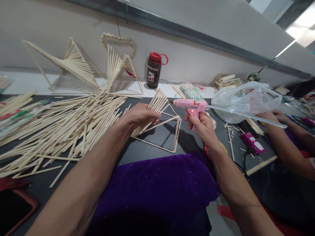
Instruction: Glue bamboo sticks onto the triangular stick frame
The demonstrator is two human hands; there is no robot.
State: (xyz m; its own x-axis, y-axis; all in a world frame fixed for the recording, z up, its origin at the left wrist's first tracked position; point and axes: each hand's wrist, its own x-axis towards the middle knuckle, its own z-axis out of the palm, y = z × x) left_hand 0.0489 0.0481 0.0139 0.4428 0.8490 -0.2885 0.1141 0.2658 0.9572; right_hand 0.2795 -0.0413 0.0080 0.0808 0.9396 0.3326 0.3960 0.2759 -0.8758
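In my left hand is a wooden stick frame, gripped by its fanned row of sticks. The frame rests on the dark table, its open end toward the right. My right hand is wrapped round the handle of a pink glue gun. A red light glows on the gun's side, and a long clear glue stick juts from its back. The nozzle points left, close to the upper end of the fanned sticks; whether it touches them I cannot tell. Loose wooden sticks lie heaped left of my left hand.
Twisted stick models stand along the wall beside a dark bottle with a red lid. A plastic bag and a magenta box lie to the right, near another person's arms. A purple cloth covers the front edge.
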